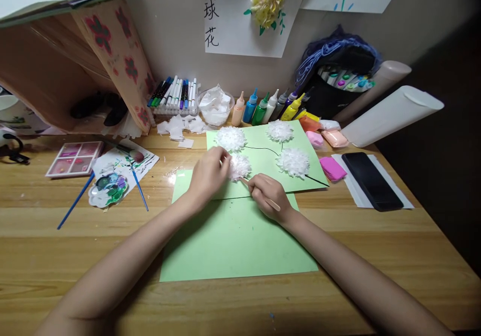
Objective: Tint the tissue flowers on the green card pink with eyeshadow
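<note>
Two light green paper sheets lie on the wooden desk, a near one (236, 241) and a far one (263, 160) that bears three white tissue-paper flowers (230, 138) joined by thin black lines. A fourth white tissue flower (239, 166) sits at the far sheet's near edge. My left hand (208, 174) is curled against that flower's left side, fingers pinched on its paper. My right hand (269, 196) is closed on a thin wooden stick (273, 205) whose tip points into the flower.
Left: a pink paint tray (74, 158), a paint palette (108, 190), blue brushes (138, 186). Back: a marker rack (173, 95), a bowl of tissue (215, 106), paint bottles (259, 108), a marker bag (338, 80). Right: pink clay (332, 169), a black phone (372, 181), white cylinders (391, 115).
</note>
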`<state>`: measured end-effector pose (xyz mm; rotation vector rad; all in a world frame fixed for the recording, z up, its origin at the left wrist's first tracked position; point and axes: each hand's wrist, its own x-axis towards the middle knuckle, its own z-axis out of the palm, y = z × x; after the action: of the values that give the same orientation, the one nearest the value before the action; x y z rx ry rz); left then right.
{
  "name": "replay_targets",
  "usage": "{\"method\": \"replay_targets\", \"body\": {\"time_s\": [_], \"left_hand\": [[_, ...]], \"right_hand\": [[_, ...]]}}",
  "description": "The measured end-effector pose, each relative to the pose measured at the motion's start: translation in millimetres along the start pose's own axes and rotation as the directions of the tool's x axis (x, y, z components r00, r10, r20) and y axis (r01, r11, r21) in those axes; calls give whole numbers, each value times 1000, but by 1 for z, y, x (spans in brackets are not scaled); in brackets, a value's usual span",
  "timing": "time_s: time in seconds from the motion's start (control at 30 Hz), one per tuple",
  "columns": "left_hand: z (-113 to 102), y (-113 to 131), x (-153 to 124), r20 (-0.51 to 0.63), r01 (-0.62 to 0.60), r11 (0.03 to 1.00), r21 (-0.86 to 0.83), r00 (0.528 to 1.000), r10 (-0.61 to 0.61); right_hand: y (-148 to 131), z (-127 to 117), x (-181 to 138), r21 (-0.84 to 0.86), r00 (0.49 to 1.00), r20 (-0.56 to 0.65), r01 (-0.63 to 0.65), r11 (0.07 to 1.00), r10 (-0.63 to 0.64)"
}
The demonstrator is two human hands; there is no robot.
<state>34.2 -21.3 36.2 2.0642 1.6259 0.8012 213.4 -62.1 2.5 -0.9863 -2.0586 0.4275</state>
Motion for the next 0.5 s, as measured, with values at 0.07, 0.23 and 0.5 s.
{"method": "replay_targets", "body": {"time_s": [0.07,0.23,0.5], "left_hand": [[2,-14,8,-108,44,999,-1,993,-44],[10,-44,20,-79,145,980,-140,984,-157],[11,-48,18,-65,151,977,-150,985,-162]], "right_hand": [[0,0,1,6,1000,-7,-21,1000,21],[1,0,6,16,999,6,-52,999,52],[-9,-2,30,143,929,62,-369,918,364]]}}
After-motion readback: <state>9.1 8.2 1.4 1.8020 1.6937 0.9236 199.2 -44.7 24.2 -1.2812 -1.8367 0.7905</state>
